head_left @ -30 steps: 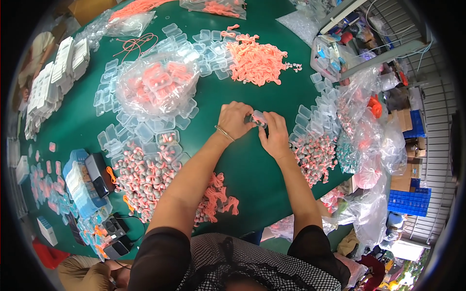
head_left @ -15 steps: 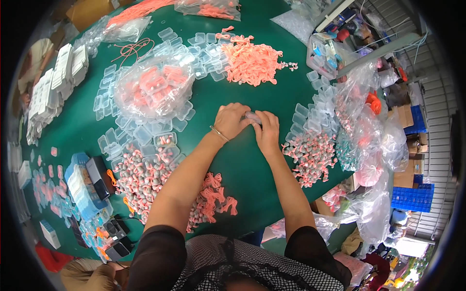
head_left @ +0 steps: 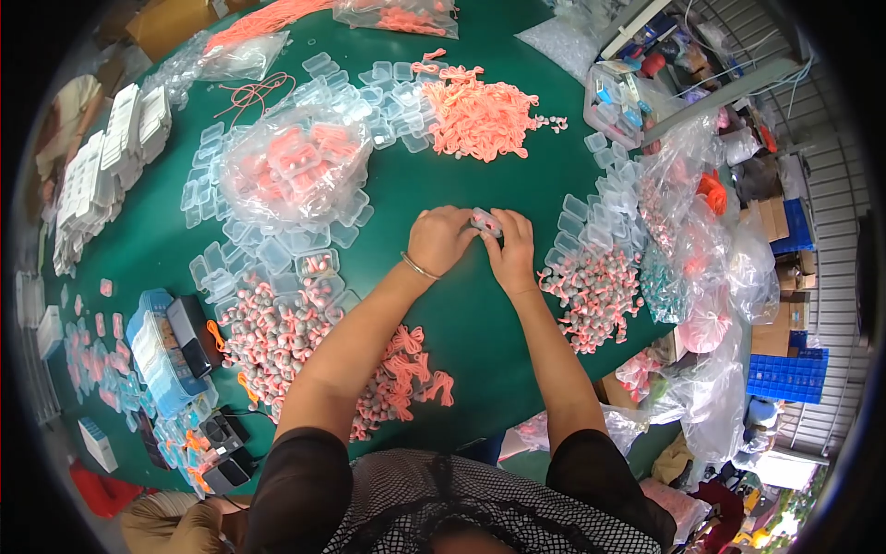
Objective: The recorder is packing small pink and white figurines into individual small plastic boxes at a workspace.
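Note:
A small clear plastic case (head_left: 484,222) with pink and grey pieces inside is held between my two hands above the green table. My left hand (head_left: 439,242), with a bangle at the wrist, grips its left side. The fingers of my right hand (head_left: 510,247) close on its other side. Left of my forearm spreads a pile of pink-and-grey earplugs (head_left: 272,337), with bundles of pink cord (head_left: 411,360) by it. Another pile of earplugs (head_left: 595,295) lies to the right. Ahead sits a heap of coiled pink cords (head_left: 482,115).
A clear bag of filled cases (head_left: 293,171) rests among empty cases (head_left: 226,263) on the left. More empty cases (head_left: 591,222) lie right. White stacked trays (head_left: 111,157) stand far left; plastic bags (head_left: 697,249) crowd the right edge. Another person's legs (head_left: 171,522) show lower left.
The case has turned in my fingers, so its pink contents now show. Both hands have shifted slightly and stay on it.

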`<move>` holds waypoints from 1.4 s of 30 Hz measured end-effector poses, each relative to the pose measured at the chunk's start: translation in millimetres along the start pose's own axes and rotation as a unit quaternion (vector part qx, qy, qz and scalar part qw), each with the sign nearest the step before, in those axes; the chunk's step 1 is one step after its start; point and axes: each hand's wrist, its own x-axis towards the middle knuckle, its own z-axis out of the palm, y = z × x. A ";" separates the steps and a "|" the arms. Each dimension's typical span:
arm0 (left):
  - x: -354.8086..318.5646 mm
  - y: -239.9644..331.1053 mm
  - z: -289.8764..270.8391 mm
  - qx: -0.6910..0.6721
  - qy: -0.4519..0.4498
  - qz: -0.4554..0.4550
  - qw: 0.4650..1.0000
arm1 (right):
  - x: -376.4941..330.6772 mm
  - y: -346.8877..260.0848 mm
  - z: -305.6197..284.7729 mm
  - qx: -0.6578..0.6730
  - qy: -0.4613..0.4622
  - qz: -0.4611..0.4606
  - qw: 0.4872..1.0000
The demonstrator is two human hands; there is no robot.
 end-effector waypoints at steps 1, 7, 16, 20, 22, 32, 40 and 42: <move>-0.1 0.8 -0.7 0.050 0.008 0.046 0.998 | -0.2 -0.4 -0.5 0.000 0.000 -0.001 1.000; -2.4 5.6 0.0 0.066 0.008 0.047 0.997 | -0.4 -2.3 -1.6 -0.013 -0.003 0.002 1.000; 14.0 -10.8 -7.8 -0.069 -0.098 0.065 0.991 | -0.1 -1.9 -1.7 -0.008 -0.022 -0.021 1.000; 14.8 -15.2 -7.0 -0.074 -0.117 0.060 0.989 | 1.2 0.0 -2.9 0.041 0.001 -0.007 0.999; 12.3 -16.3 -6.8 -0.081 -0.123 0.063 0.987 | -0.7 -0.5 -5.0 0.053 -0.008 -0.006 0.999; 2.6 -10.8 -28.7 -0.024 -0.036 0.038 0.998 | 4.6 -16.6 -3.4 0.086 -0.026 0.008 0.996; 29.5 1.5 -190.9 0.301 0.183 0.014 0.936 | -1.9 -0.4 -1.4 0.081 -0.021 0.040 0.996; 27.5 -14.2 -215.2 0.346 0.184 -0.018 0.920 | -0.8 -0.8 0.6 0.079 -0.019 0.033 0.996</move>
